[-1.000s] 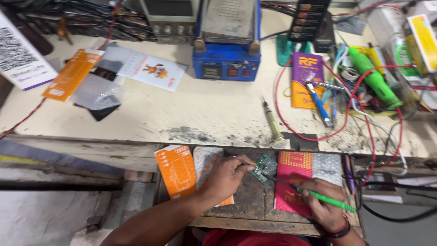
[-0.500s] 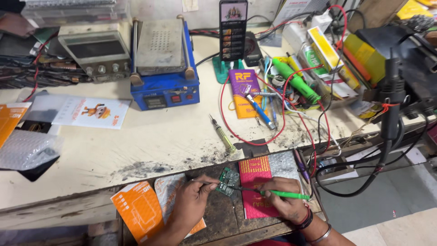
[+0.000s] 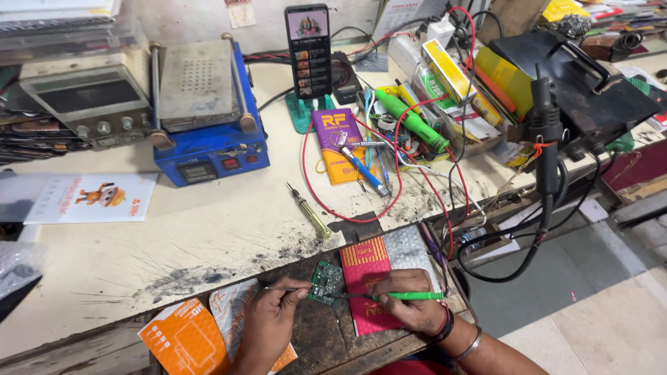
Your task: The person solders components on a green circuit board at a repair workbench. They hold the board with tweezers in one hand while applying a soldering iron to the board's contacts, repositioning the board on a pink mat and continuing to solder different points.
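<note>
A small green circuit board (image 3: 325, 281) lies on a dark wooden work board (image 3: 316, 337) at the bench's front edge. My left hand (image 3: 272, 319) pinches thin metal tweezers (image 3: 281, 289) whose tips reach the circuit board's left side. My right hand (image 3: 406, 305) grips a green-handled tool (image 3: 406, 296), its thin tip touching the circuit board from the right. That hand rests on a red packet (image 3: 365, 274).
An orange packet (image 3: 184, 340) lies left of my left hand. A yellow-green screwdriver (image 3: 310, 212) lies on the bench behind the board. A blue heating plate machine (image 3: 205, 114), a phone on a stand (image 3: 308, 52), red wires (image 3: 389, 201) and a hot-air handle (image 3: 545, 139) stand further back.
The view has swung left and down, so the bench objects shifted rightward in frame. Both hands stay on the circuit board with the same tools.
</note>
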A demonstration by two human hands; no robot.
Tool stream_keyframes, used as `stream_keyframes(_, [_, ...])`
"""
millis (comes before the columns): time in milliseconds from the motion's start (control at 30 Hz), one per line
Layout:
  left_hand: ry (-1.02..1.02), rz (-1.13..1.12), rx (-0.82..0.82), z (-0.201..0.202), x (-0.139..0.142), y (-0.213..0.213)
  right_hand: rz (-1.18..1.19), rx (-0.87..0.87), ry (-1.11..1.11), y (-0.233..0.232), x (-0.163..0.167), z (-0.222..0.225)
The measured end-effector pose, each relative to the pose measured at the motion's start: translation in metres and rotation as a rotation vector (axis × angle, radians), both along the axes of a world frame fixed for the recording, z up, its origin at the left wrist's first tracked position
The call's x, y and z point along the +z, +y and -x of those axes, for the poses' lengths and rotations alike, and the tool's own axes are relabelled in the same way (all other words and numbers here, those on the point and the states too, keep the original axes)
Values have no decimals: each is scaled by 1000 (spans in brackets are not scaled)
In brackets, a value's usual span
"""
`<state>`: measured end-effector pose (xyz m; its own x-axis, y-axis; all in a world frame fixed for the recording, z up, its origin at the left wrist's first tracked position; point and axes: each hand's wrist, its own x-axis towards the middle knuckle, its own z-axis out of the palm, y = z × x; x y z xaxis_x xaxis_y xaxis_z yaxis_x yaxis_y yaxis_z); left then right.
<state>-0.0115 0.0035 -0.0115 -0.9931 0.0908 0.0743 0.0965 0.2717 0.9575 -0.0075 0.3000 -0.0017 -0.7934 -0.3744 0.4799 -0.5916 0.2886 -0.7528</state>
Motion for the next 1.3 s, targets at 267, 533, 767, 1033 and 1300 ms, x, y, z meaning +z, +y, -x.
stream_keyframes(267, [-67, 80, -4, -2, -1, -2, 29, 28, 2, -1, -3, 1])
stream_keyframes(533, [-59, 103, -19, -2, 4, -2, -57, -81, -96, 1, -3, -1])
stream_keyframes(767, [51, 132, -24, -2, 9, -3, -42, -11, 83, -3, 1, 0])
stream_keyframes(1033, [1, 53, -68, -8, 7, -4, -76, -22, -7, 0, 5, -4])
stream_keyframes(1300, [76, 88, -66, -11, 7, -7, -54, -9, -57, 0, 1, -9])
